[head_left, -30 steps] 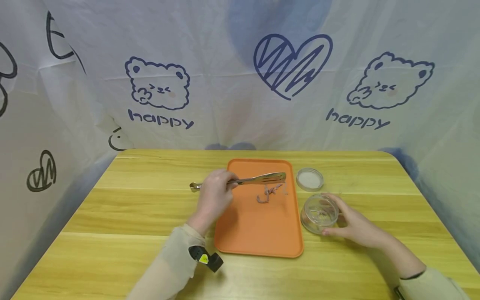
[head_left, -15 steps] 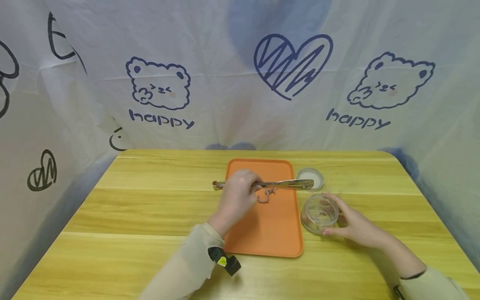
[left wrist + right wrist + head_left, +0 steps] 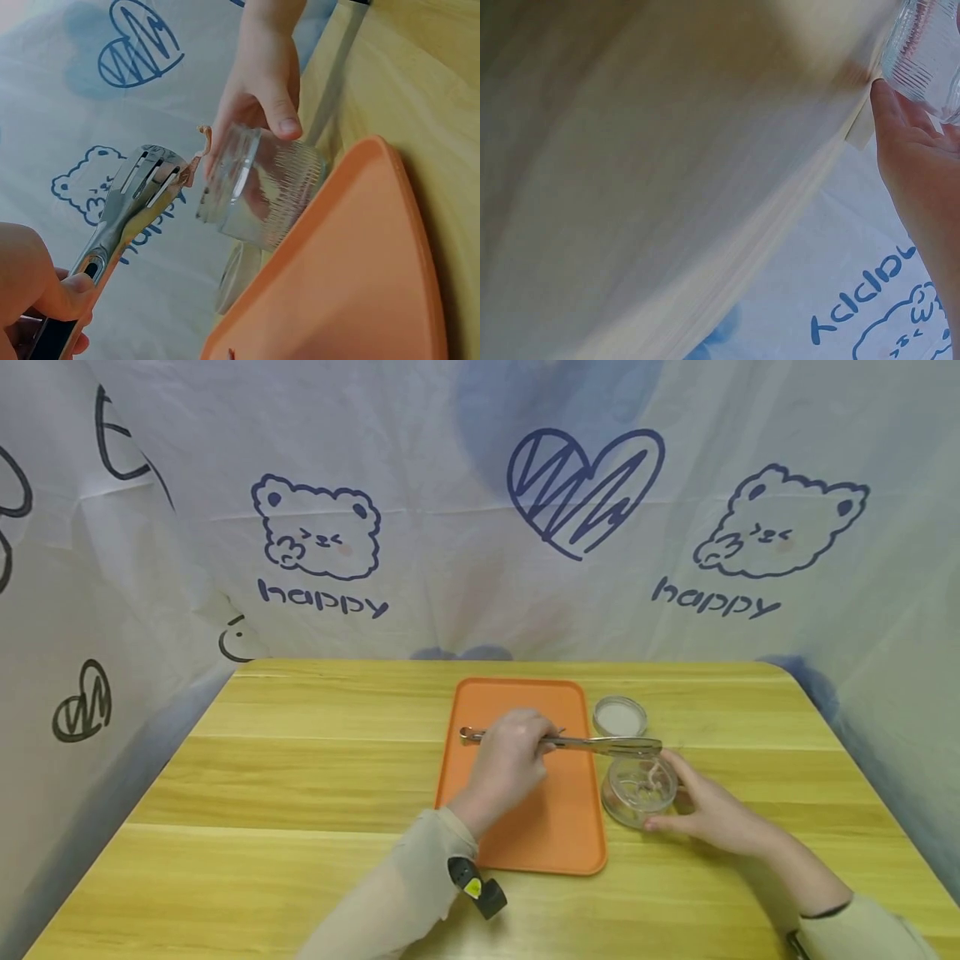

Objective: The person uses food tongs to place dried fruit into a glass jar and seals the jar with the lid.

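My left hand (image 3: 513, 760) grips a pair of metal tongs (image 3: 596, 743) with slotted flat ends, reaching over from the tray's side. Between the tong ends is a thin, curled pinkish-brown strip (image 3: 193, 163), dangling just at the mouth of the glass jar (image 3: 274, 184). The jar is see-through with ribbed sides and has no lid on. My right hand (image 3: 701, 814) holds it from the right, thumb and fingers on opposite sides. In the right wrist view only part of the jar (image 3: 922, 56) shows. More strips on the orange tray (image 3: 540, 839) are mostly hidden behind my left hand.
A round clear lid (image 3: 619, 717) lies behind the jar, close to the tray's right edge. The wooden table (image 3: 300, 760) stretches out on both sides. Behind it hangs a pale curtain (image 3: 442, 527) with bear and heart drawings.
My left hand has moved the tongs rightward from over the tray to the jar's mouth, carrying a strip. The right hand and jar have stayed put.
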`<state>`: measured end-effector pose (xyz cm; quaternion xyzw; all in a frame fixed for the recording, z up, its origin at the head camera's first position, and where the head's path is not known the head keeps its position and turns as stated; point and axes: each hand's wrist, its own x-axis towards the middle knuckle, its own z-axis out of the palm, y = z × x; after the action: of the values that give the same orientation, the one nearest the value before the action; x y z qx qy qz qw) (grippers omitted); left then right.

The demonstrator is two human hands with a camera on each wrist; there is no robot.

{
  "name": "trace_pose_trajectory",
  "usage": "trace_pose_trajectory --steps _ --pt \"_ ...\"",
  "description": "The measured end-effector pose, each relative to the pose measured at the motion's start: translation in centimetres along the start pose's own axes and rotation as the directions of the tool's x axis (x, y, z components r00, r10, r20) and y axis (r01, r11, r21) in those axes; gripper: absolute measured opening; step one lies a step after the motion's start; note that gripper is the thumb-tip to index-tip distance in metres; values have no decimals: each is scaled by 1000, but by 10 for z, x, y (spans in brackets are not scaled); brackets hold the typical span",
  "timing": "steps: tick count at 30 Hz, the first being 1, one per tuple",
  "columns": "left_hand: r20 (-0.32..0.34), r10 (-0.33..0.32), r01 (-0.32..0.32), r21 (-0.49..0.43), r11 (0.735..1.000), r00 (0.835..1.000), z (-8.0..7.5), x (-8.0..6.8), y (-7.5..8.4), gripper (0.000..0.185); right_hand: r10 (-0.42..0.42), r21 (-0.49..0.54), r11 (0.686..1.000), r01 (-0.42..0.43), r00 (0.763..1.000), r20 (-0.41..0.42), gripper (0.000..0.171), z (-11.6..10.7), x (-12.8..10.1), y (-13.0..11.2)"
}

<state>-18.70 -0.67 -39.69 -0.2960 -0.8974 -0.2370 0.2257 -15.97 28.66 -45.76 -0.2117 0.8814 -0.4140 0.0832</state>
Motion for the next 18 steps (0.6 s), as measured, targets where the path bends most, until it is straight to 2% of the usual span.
trace_pose_trajectory --steps 7,18 --pt "5 4 -4 6 1000 1000 7 -1 -1 11 -13 9 1000 13 1000 -10 97 0 2 2" --pt "21 -15 15 15 1000 1000 6 -1 -1 12 -5 22 1000 5 1000 -2 97 0 2 1"
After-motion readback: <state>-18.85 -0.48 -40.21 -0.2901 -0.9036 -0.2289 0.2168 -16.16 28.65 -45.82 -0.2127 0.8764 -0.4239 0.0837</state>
